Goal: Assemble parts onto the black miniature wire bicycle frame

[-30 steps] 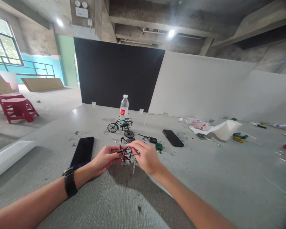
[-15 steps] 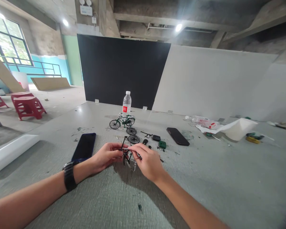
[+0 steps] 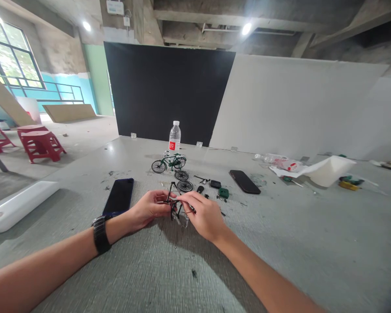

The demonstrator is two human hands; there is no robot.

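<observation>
My left hand point(image 3: 151, 206) is closed around one side of a small black model bicycle frame point(image 3: 173, 212), holding it just above the table. My right hand point(image 3: 204, 216) pinches at the top of the frame from the other side; its fingertips hide what lies between them. Clear or silvery thin parts hang at the frame's lower end. Just beyond my hands lie two loose spoked wheels, the nearer wheel point(image 3: 184, 186) and the farther wheel point(image 3: 181, 175). Behind them stands a green model bicycle point(image 3: 169, 162) with its wheels on.
Right of the wheels lie a black block point(image 3: 215, 184), a green block point(image 3: 223, 193) and several tiny parts. A dark phone point(image 3: 118, 195) lies left, another phone point(image 3: 244, 181) right. A water bottle point(image 3: 174, 139) stands behind. A lying bottle point(image 3: 282, 163) and white paper point(image 3: 329, 171) are far right.
Both hands still hold at the black frame, with almost the same grip. The view has shifted slightly, so the table things appear a little higher and farther right.
</observation>
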